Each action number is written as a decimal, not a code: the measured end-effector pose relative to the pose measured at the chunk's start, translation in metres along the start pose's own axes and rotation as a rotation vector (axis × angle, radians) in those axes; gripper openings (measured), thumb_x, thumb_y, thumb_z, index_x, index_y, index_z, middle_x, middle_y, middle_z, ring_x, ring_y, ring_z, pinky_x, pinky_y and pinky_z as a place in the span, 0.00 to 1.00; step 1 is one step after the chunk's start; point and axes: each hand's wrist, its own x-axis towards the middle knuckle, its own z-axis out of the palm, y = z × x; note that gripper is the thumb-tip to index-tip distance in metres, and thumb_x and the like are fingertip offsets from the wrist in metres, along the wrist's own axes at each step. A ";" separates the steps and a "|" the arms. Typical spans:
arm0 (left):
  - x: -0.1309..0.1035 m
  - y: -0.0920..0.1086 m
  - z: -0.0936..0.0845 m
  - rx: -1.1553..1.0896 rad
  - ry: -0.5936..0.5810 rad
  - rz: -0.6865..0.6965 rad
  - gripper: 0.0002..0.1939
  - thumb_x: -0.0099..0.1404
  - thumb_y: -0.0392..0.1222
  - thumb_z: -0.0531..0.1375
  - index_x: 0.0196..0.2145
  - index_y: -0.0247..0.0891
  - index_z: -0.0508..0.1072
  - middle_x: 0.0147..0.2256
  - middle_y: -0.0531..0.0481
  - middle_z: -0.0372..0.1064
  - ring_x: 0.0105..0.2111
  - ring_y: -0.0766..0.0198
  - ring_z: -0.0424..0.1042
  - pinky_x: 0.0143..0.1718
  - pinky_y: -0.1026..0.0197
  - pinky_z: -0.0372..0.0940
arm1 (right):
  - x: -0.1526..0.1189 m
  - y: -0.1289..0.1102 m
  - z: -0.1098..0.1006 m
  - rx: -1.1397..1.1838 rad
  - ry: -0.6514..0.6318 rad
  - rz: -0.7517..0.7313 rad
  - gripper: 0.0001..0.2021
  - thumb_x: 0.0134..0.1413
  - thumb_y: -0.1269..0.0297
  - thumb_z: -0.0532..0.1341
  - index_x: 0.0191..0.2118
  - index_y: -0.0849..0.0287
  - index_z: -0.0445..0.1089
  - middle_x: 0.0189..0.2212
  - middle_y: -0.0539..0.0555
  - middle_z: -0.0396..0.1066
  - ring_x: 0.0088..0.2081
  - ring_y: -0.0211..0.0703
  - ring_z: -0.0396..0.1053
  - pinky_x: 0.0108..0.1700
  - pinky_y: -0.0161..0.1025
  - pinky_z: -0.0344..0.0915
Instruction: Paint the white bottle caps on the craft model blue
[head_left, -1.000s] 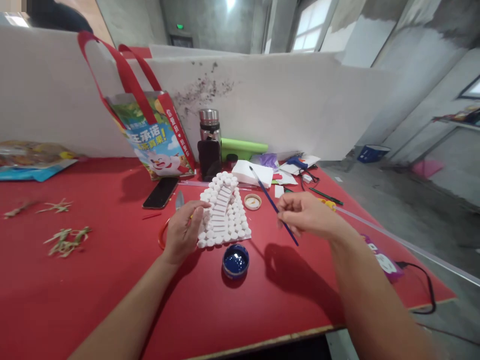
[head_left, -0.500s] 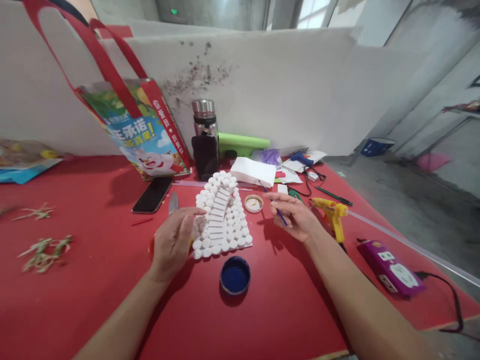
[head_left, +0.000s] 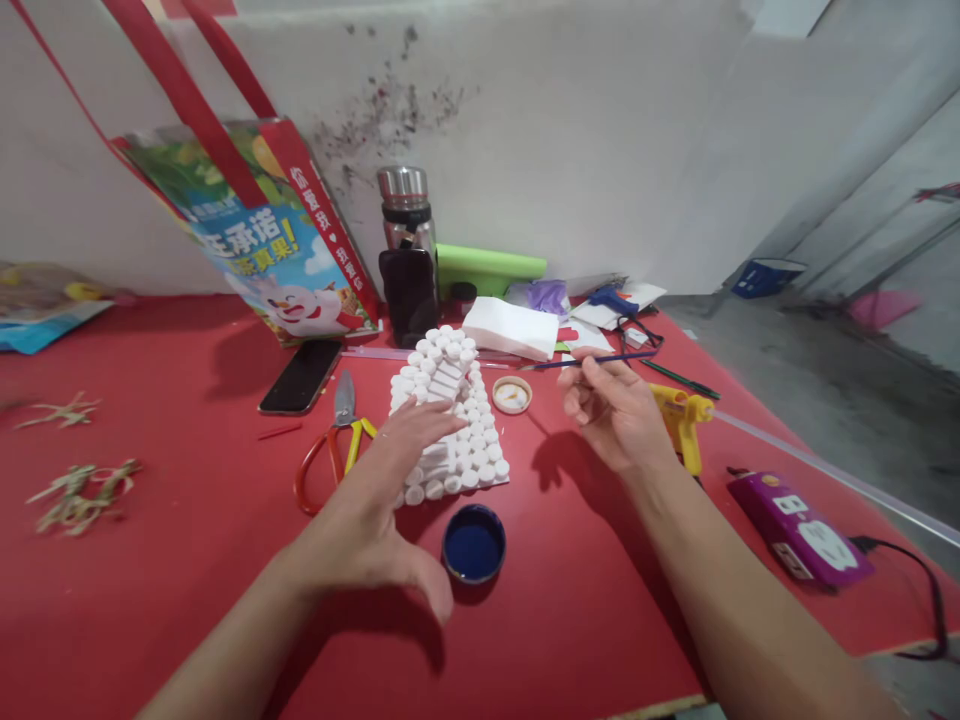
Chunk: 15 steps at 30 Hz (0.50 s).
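White model (head_left: 484, 440) on the red table (head_left: 570, 620), behind the blue paint pot (head_left: 474, 545). Left hand (head_left: 390, 510): grip wide apart, empty, fingers over the model. Right hand (head_left: 611, 405): grip closed on the slender paintbrush (head_left: 607, 359), held nearly level.

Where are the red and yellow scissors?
In the head view, the scissors lie on the red table, left of the white craft piece and near the black phone.

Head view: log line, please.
left hand: open, near blue paint jar | right hand: holding brush | white model: upper part partly covered
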 end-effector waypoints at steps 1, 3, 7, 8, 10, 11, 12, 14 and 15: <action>0.002 0.005 -0.002 0.034 -0.067 0.000 0.73 0.51 0.86 0.75 0.83 0.52 0.58 0.78 0.32 0.66 0.81 0.25 0.62 0.83 0.24 0.54 | -0.001 0.000 0.002 -0.003 -0.001 -0.020 0.20 0.49 0.51 0.88 0.39 0.55 0.85 0.28 0.47 0.84 0.20 0.30 0.73 0.20 0.25 0.65; 0.003 0.016 -0.005 0.136 -0.177 0.024 0.78 0.49 0.85 0.77 0.85 0.52 0.52 0.82 0.29 0.58 0.84 0.22 0.52 0.84 0.18 0.46 | -0.002 0.001 0.004 -0.001 -0.014 -0.043 0.21 0.51 0.46 0.87 0.38 0.56 0.84 0.26 0.47 0.83 0.19 0.31 0.73 0.19 0.26 0.64; -0.012 0.031 0.005 0.264 -0.188 -0.002 0.73 0.54 0.83 0.76 0.83 0.47 0.53 0.84 0.25 0.52 0.87 0.22 0.36 0.82 0.14 0.45 | 0.000 0.002 0.004 0.012 -0.044 -0.024 0.23 0.57 0.42 0.83 0.45 0.56 0.86 0.26 0.48 0.84 0.18 0.33 0.72 0.17 0.29 0.63; -0.019 0.032 0.011 0.277 -0.144 -0.036 0.70 0.55 0.82 0.76 0.82 0.46 0.56 0.84 0.25 0.50 0.87 0.22 0.34 0.82 0.13 0.46 | 0.001 0.003 0.003 0.021 -0.043 -0.011 0.24 0.59 0.41 0.82 0.47 0.56 0.86 0.26 0.48 0.84 0.18 0.33 0.72 0.17 0.29 0.63; -0.031 0.033 0.025 0.283 -0.092 -0.103 0.61 0.58 0.79 0.78 0.77 0.45 0.64 0.86 0.27 0.46 0.87 0.22 0.30 0.81 0.12 0.48 | 0.004 0.006 0.001 0.049 -0.028 0.011 0.23 0.62 0.41 0.80 0.48 0.56 0.86 0.27 0.49 0.84 0.18 0.33 0.73 0.18 0.29 0.63; -0.035 0.033 0.031 0.282 -0.075 -0.133 0.56 0.59 0.75 0.79 0.73 0.44 0.67 0.86 0.28 0.44 0.87 0.22 0.29 0.81 0.13 0.50 | 0.005 0.007 0.000 0.064 -0.018 0.021 0.22 0.63 0.41 0.79 0.47 0.56 0.86 0.27 0.49 0.85 0.19 0.33 0.74 0.18 0.29 0.64; -0.039 0.034 0.037 0.284 -0.076 -0.158 0.52 0.59 0.72 0.81 0.70 0.44 0.70 0.87 0.30 0.42 0.87 0.22 0.27 0.81 0.13 0.50 | 0.006 0.009 -0.001 0.078 -0.007 0.031 0.22 0.64 0.41 0.79 0.46 0.56 0.85 0.28 0.50 0.85 0.20 0.33 0.74 0.19 0.28 0.64; -0.043 0.035 0.045 0.289 -0.078 -0.189 0.47 0.59 0.65 0.84 0.66 0.44 0.73 0.88 0.33 0.40 0.87 0.23 0.25 0.81 0.13 0.50 | 0.008 0.011 -0.001 0.105 0.011 0.054 0.20 0.66 0.42 0.78 0.44 0.56 0.84 0.29 0.50 0.86 0.21 0.33 0.75 0.19 0.28 0.64; -0.044 0.036 0.048 0.293 -0.081 -0.199 0.44 0.59 0.62 0.84 0.65 0.44 0.74 0.88 0.34 0.40 0.87 0.23 0.25 0.81 0.13 0.50 | 0.009 0.012 -0.001 0.117 0.018 0.066 0.19 0.67 0.43 0.78 0.43 0.56 0.84 0.29 0.50 0.86 0.21 0.33 0.75 0.20 0.28 0.64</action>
